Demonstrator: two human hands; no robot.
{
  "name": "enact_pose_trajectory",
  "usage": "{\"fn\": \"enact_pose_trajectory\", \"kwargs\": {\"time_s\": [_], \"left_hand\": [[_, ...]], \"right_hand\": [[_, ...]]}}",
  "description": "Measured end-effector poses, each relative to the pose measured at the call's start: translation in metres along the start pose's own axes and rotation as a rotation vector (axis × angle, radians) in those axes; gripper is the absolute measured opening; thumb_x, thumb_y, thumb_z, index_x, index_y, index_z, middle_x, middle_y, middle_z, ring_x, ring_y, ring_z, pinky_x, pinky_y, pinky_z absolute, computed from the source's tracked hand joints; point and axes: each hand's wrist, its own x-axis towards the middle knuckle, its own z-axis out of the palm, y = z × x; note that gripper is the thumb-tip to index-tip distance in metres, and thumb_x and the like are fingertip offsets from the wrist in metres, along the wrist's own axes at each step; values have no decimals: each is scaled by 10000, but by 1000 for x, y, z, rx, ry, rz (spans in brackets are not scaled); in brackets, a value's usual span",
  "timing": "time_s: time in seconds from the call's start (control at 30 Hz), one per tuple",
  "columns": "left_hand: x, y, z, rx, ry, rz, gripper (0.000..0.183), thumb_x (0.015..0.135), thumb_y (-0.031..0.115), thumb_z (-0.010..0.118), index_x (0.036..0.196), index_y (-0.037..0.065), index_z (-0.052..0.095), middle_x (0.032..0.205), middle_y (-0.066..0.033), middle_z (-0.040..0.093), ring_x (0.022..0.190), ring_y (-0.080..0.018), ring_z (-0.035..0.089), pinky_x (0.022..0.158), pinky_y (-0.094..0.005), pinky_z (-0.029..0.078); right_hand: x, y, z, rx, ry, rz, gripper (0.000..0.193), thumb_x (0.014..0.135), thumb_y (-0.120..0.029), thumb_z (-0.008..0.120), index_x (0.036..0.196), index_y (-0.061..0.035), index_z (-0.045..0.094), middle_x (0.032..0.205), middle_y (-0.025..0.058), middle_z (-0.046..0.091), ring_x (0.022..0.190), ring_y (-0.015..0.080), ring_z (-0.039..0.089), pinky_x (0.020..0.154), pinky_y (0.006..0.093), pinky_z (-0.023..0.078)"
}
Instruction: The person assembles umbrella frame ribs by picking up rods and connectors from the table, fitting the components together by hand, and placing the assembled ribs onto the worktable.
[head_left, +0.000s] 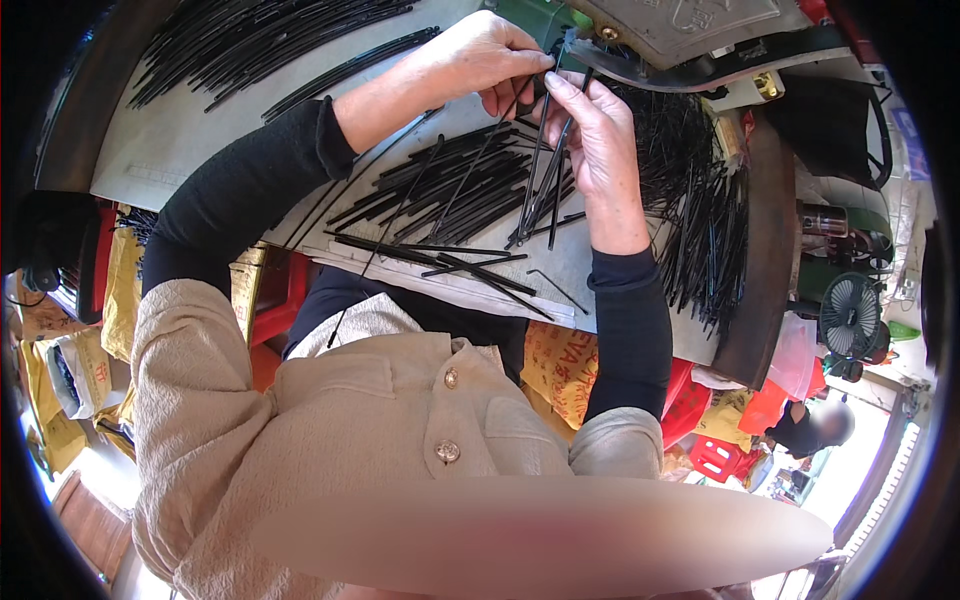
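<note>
My left hand [468, 62] is closed in a pinch at the front of a machine, fingertips against a thin black rod [489, 147]. Close beside it, my right hand [606, 140] grips several thin black rods [541, 190] that hang down from its fingers. The two hands nearly touch at the fingertips, and what exactly lies between them is too small to make out. Below them, a loose pile of black rods [440, 195] lies on the light worktable [285, 128]. A machine with a grey metal cover [690, 30] and a green body [540, 15] stands just beyond the fingers.
More black rods [250, 45] lie in rows at the far left. A dense heap of them [700, 220] fills the table's right end, by a dark raised edge [765, 250]. A small fan [850, 312] and a seated person [800, 428] are off to the right.
</note>
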Motion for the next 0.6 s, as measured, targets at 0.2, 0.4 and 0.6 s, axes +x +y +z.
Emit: {"fn": "enact_pose_trajectory", "kwargs": {"time_s": [0.2, 0.4, 0.6], "left_hand": [[7, -10, -3, 39, -11, -26, 341, 916, 272, 548, 738, -10, 618, 576, -51, 574, 432, -105, 557, 399, -198, 455], [9, -14, -3, 117, 0, 12, 339, 918, 259, 541, 728, -12, 614, 562, -52, 570, 421, -108, 551, 397, -210, 448], [10, -12, -5, 44, -10, -4, 332, 917, 251, 541, 726, -12, 613, 561, -53, 571, 425, -111, 557, 396, -212, 446]], "right_hand": [[3, -2, -5, -100, -2, 36, 159, 853, -160, 630, 887, -6, 622, 723, 72, 630, 528, 85, 549, 477, 186, 419], [4, 6, -6, -72, 12, 38, 167, 845, -165, 640, 887, -4, 627, 717, 70, 631, 524, 80, 548, 471, 179, 404], [1, 1, 0, -45, 21, -13, 151, 851, -146, 630, 887, 0, 626, 722, 68, 630, 533, 89, 553, 470, 188, 422]]}}
